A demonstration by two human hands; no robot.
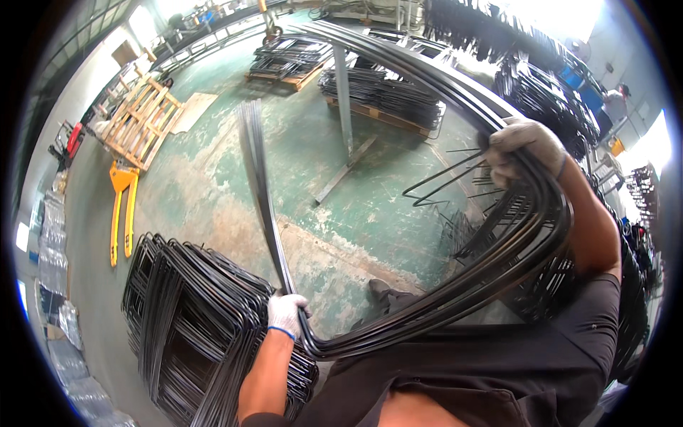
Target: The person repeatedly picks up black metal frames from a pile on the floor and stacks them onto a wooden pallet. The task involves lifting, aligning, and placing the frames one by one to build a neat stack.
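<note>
Two gloved hands, left hand [287, 314] and right hand [524, 146], clamped on bundle of black bent wire frames [455, 292], above green floor [213, 178]

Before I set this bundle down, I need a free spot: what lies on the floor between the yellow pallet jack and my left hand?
In the head view, a stack of black wire frames fills the stretch between the yellow pallet jack and the gloved left hand.

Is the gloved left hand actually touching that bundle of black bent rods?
Touching. In the head view the left hand is closed around the bundle of black rods at its lower corner bend, with no gap visible.
</note>
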